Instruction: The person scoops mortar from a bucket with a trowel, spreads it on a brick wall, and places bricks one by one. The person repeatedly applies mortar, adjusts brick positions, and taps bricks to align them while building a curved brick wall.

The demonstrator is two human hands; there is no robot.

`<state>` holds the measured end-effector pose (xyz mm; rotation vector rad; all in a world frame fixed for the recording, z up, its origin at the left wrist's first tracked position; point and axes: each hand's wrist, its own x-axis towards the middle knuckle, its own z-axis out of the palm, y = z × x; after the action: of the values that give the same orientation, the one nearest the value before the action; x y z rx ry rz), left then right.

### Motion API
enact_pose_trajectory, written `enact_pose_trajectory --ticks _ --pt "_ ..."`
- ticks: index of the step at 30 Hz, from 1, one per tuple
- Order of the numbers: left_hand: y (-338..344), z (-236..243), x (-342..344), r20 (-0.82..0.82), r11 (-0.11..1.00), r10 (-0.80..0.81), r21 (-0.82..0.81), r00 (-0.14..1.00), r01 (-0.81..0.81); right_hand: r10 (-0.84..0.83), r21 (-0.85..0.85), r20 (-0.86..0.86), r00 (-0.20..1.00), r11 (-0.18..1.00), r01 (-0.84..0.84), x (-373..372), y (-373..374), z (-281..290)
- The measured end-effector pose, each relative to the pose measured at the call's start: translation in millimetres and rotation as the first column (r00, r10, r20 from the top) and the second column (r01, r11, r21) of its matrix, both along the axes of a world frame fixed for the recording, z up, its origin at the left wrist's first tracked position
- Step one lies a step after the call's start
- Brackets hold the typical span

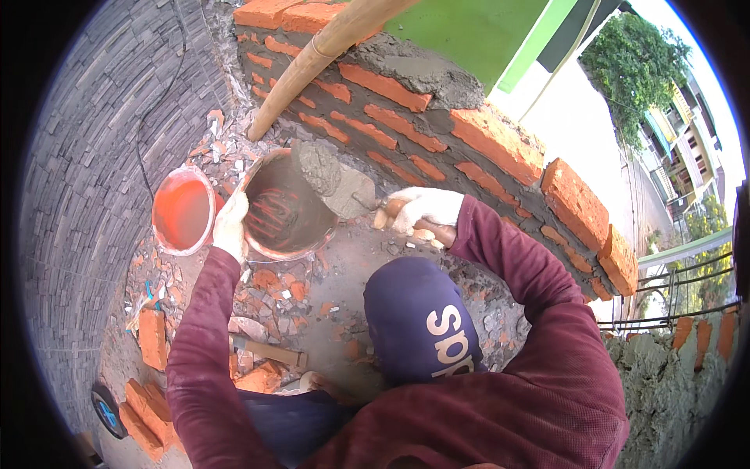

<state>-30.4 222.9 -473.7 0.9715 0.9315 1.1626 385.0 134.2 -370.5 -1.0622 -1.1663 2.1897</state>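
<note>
My left hand (230, 225), in a white glove, grips the near-left rim of a mortar bucket (283, 255). Grey mortar coats the bucket's inside, with reddish streaks scraped through it. In my right hand (428, 209), also gloved, is the wooden handle of a trowel (353, 195). Its blade is over the bucket's right rim and carries a lump of wet grey mortar (316, 166). The fingers of my left hand are partly hidden behind the rim. Left of the mortar bucket stands an orange bucket (181, 209) with a pale, dirty rim.
A brick wall (383, 129) with grey joints curves along the far right, with loose-looking bricks (574, 203) on top. A wooden pole (312, 59) leans across it. Broken brick rubble (293, 293), a hammer (269, 352) and bricks (148, 414) lie nearby. A black cable (141, 141) runs along the left.
</note>
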Motion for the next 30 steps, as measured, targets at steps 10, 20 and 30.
enact_pose_trajectory --ticks 10,20,30 --pt "-3.6 14.9 44.8 0.161 0.986 -0.071 -0.141 0.984 0.094 -0.647 0.386 0.300 0.701 0.754 0.531 62.1 -63.1 176.1" --pt "-1.4 12.1 50.7 0.101 0.992 -0.080 -0.085 0.992 0.088 -0.958 0.754 0.283 -0.052 0.255 -0.605 97.0 -55.2 100.3" --pt "10.8 54.5 32.1 0.018 0.956 -0.291 -0.039 0.957 0.292 -0.661 0.703 0.602 0.449 0.172 -0.690 -0.8 -17.2 45.0"
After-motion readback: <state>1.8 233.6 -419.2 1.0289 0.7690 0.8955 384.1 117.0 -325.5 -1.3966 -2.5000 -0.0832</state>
